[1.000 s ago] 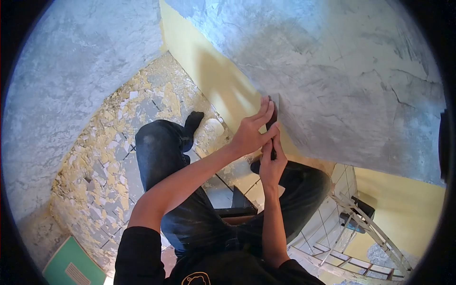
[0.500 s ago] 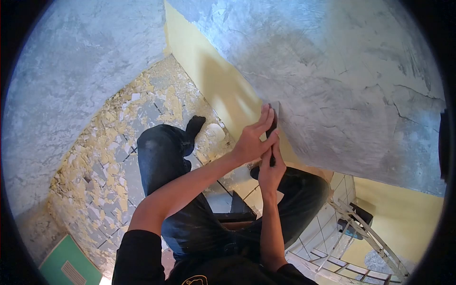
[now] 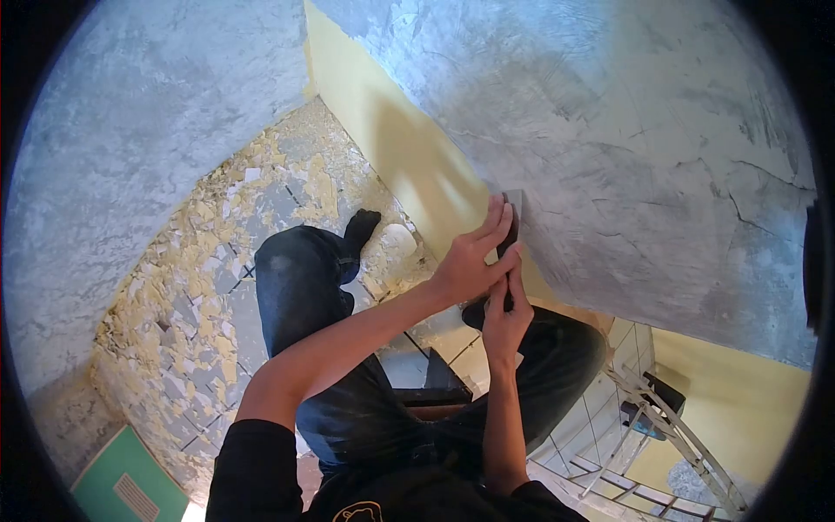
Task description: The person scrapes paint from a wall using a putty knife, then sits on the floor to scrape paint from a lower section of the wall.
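A scraper with a dark handle and a flat grey blade (image 3: 515, 209) lies against the wall at the lower edge of the bare grey area. My right hand (image 3: 506, 322) is wrapped round its handle. Above it, my left hand (image 3: 474, 261) presses on the upper part of the tool with its fingers. Yellow paint (image 3: 417, 165) remains as a strip low on the wall, and the grey wall surface (image 3: 609, 174) above it is bare, with cracks at the right.
Yellow and white paint flakes (image 3: 200, 304) litter the tiled floor. A green board (image 3: 130, 478) is at the lower left. A ladder (image 3: 683, 435) stands at the lower right near a dark object (image 3: 665, 396). My bent legs are below my arms.
Both hands and the scraper have moved slightly to the right along the wall. The grip looks the same.
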